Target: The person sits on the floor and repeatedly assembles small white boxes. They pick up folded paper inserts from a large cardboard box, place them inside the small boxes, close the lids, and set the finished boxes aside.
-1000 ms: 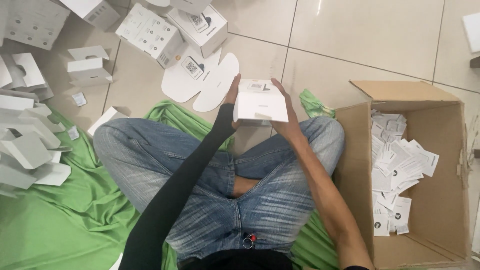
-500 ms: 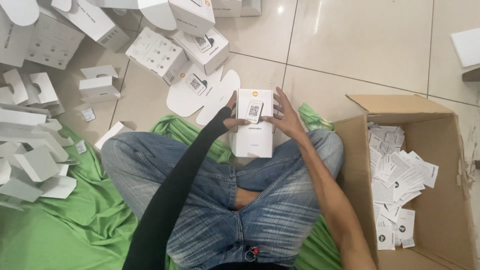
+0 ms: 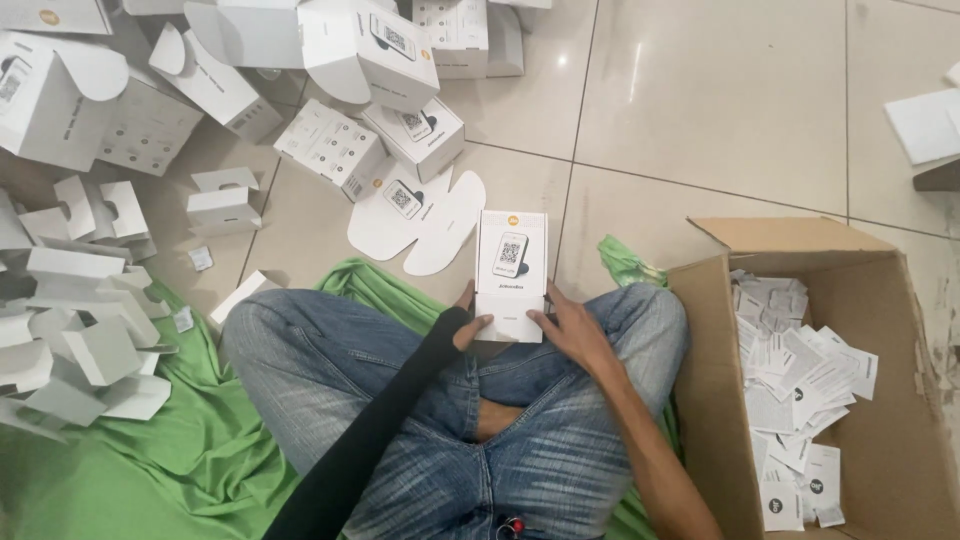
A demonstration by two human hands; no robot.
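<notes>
Since a second ago I see the white box [image 3: 511,275] turned upright, printed face up; my left hand [image 3: 470,322] and right hand [image 3: 572,335] grip its lower end, above the jeans [image 3: 420,400].

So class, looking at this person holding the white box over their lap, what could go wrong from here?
1. The white box is held only at its lower end by the left hand and right hand, so it might tip or slip.
2. Loose cartons and the flat cutout crowd the floor close by, so a dropped box could get lost among them.
</notes>
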